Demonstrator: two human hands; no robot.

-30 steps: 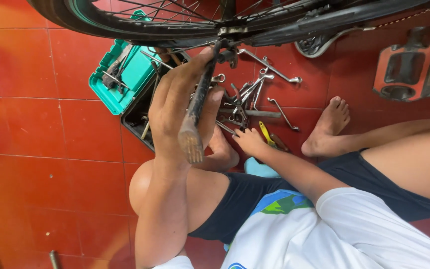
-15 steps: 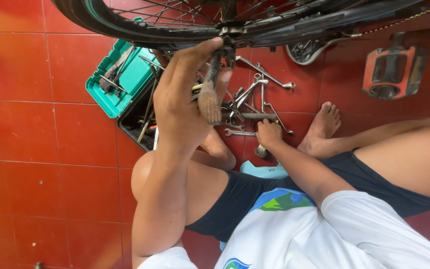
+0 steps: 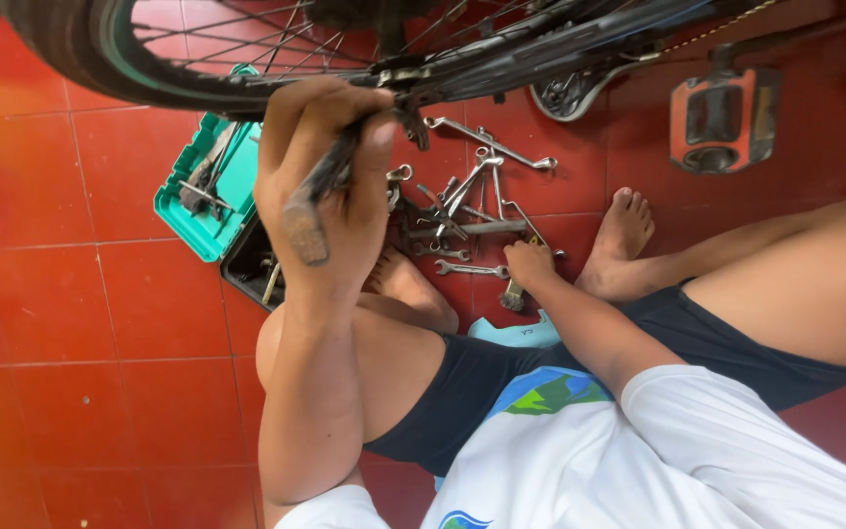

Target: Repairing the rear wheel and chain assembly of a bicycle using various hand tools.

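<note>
Left hand (image 3: 320, 167) clenched around a dark, worn-handled tool (image 3: 307, 211), raised against the bicycle frame (image 3: 540, 49) beside the rear wheel (image 3: 149, 69); right hand (image 3: 529, 264) lowered to the red tiled floor (image 3: 51, 294), fingers closed on a wooden-handled tool (image 3: 513, 294) at the edge of scattered spanners (image 3: 472, 196). Green toolbox (image 3: 210, 196) lies open, left of the spanners.

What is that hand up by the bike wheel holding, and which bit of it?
The left hand grips a dark-handled tool around its handle, whose worn butt end sticks out below the fingers. Its working end is hidden near the bicycle frame.
</note>
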